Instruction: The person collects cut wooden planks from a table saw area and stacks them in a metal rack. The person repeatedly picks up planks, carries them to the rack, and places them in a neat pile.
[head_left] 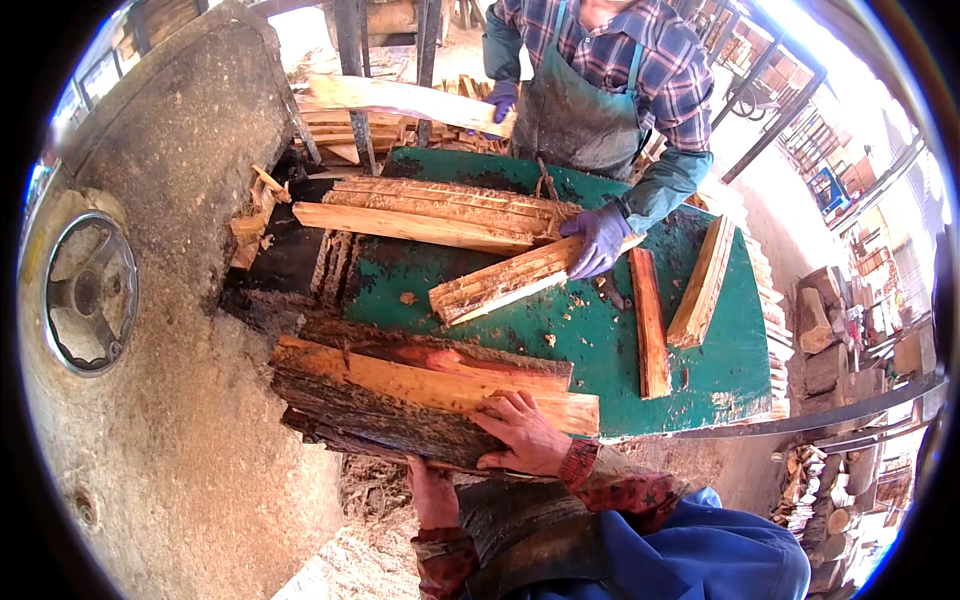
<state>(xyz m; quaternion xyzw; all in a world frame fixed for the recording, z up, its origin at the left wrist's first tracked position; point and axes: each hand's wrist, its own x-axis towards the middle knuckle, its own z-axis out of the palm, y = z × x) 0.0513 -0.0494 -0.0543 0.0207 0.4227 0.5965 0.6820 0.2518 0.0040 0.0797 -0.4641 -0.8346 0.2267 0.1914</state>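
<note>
A long bark-covered slab of split wood [390,415] lies along the near edge of the green table [590,345], its far left end close to the machine. My right hand [525,435] grips the slab near its right end, fingers spread over the top and the bark side. Below its bark side my left hand [432,495] holds it from underneath, with the fingertips partly hidden. Just behind this slab rests another piece of wood [475,365] with a reddish face, touching or nearly touching it.
Across the table a person in a stained apron [575,110] holds a rough wood piece [510,280] in one purple glove and a pale board [400,100] in the other. Several more pieces lie on the table. A large dusty machine with a handwheel [90,292] stands left.
</note>
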